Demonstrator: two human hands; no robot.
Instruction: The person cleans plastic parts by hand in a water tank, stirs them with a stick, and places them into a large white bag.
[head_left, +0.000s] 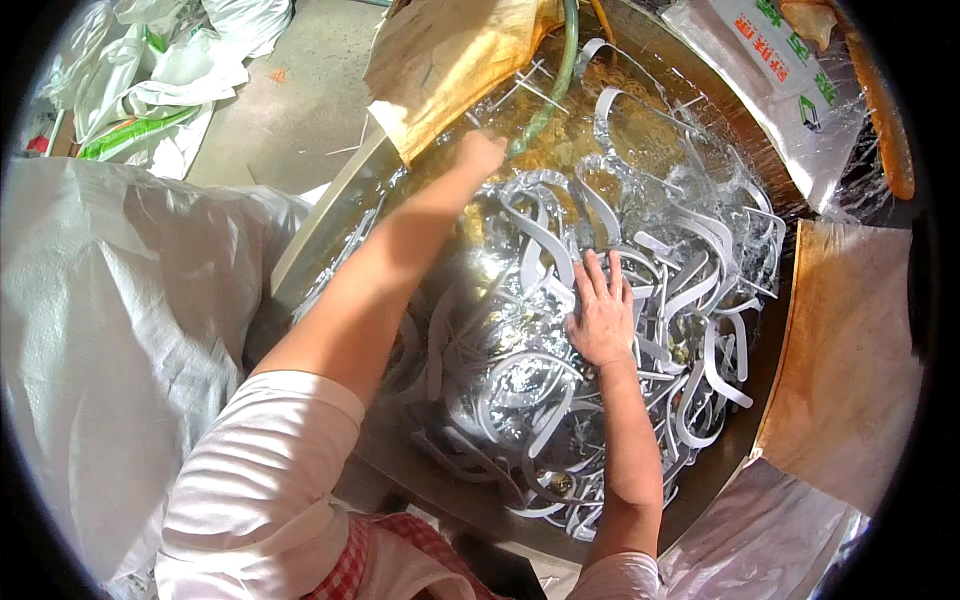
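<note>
A: Where are the hands?
B: The left hand (481, 153) grips the green hose (556, 75) at the basin's (330, 215) far left; the right hand (601, 312) presses flat, fingers spread, on the white curved strips (540, 240).
A: Advice?
B: Stir them gently under the water, hose aimed low.

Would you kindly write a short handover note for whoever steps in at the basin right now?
Left hand: closed around the green hose at the far side of the basin.
Right hand: open, fingers spread, palm flat on the pile of white curved plastic strips.
Things: the strips lie tangled in water in the large round metal basin; water is splashing at the far right of the pile.
Done: strips are in the basin and wet.
Left: none can be seen taken out; all the strips are in the water.
</note>
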